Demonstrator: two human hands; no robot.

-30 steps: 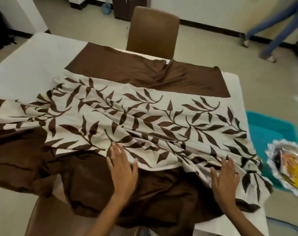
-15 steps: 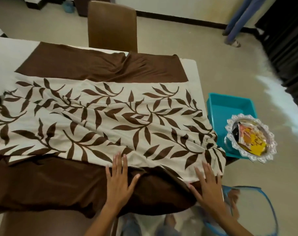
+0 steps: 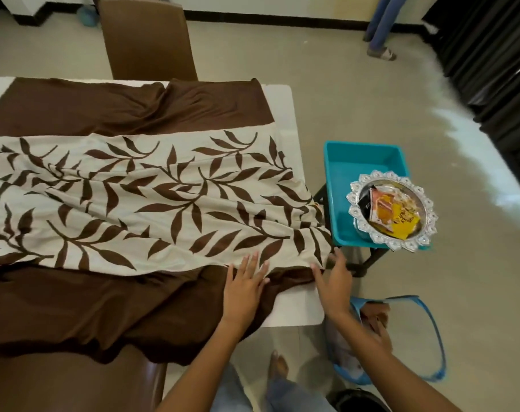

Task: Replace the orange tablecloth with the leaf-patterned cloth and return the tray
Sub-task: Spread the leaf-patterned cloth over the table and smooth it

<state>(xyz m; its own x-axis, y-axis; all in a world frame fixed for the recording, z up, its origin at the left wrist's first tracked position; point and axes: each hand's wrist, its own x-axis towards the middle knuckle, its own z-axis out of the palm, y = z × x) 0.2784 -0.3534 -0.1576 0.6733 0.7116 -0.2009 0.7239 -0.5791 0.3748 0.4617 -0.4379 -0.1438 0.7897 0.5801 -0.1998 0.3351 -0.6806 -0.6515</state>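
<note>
The cream cloth with brown leaves (image 3: 151,200) lies spread and wrinkled over the white table (image 3: 288,102), with plain brown bands at its far and near sides. My left hand (image 3: 245,285) rests flat on the cloth's near right part, fingers straight. My right hand (image 3: 333,281) touches the cloth's near right corner at the table's edge, fingers extended. The silver scalloped tray (image 3: 356,200) with snack packets sits on a teal bin (image 3: 345,171) to the right of the table. No orange cloth is plainly visible.
A brown chair (image 3: 147,40) stands at the table's far side, another chair back (image 3: 68,382) at the near side. A clear blue-rimmed bag (image 3: 428,337) with fabric sits on the floor at right. A person's legs (image 3: 379,28) stand far right. Dark curtains hang at right.
My view and both hands have shifted right along the near edge; the hands have smoothed the cloth toward its right corner, and the bare near right table corner now shows.
</note>
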